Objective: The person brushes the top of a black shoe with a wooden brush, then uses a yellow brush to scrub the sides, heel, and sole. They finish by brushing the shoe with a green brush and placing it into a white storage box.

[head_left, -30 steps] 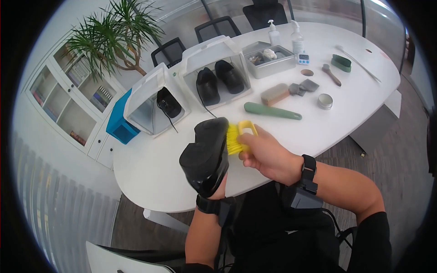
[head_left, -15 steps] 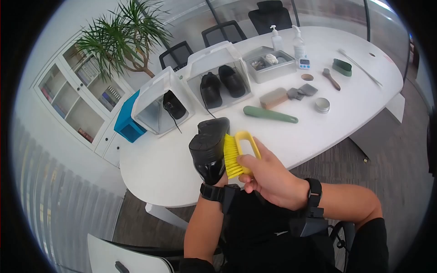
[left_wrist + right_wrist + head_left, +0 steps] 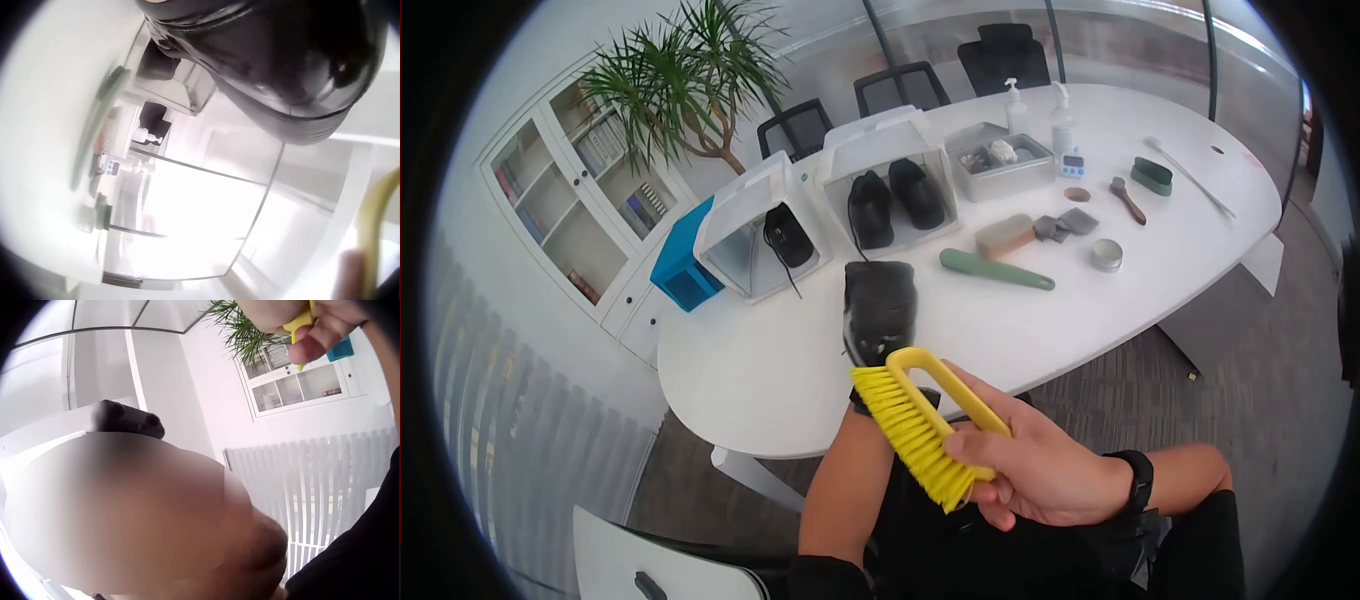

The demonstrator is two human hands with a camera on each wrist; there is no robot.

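Note:
A black shoe (image 3: pixel 880 310) is held up in front of me over the near left part of the table, its sole turned towards my head. My left hand grips it but is mostly hidden behind shoe and brush; the left forearm (image 3: pixel 845 480) rises from below. In the left wrist view the glossy black shoe (image 3: pixel 294 62) fills the top right. With the right hand (image 3: pixel 1040 460) I hold a yellow scrubbing brush (image 3: pixel 945 400) by its looped handle, thumb on the handle. Its yellow bristles point left and down, near the left wrist and below the shoe.
Two clear-fronted shoe boxes (image 3: pixel 745 190) with black shoes and a blue box (image 3: pixel 685 260) stand at the left of the white table (image 3: pixel 750 390). Beyond lie a long green tool (image 3: pixel 997 270), a wooden brush (image 3: pixel 1005 235), a round tin (image 3: pixel 1106 255) and a metal tray (image 3: pixel 1010 185).
The yellow brush has come off the shoe's side, down and towards me, with the right hand still holding it. The shoe has turned and shifted slightly right.

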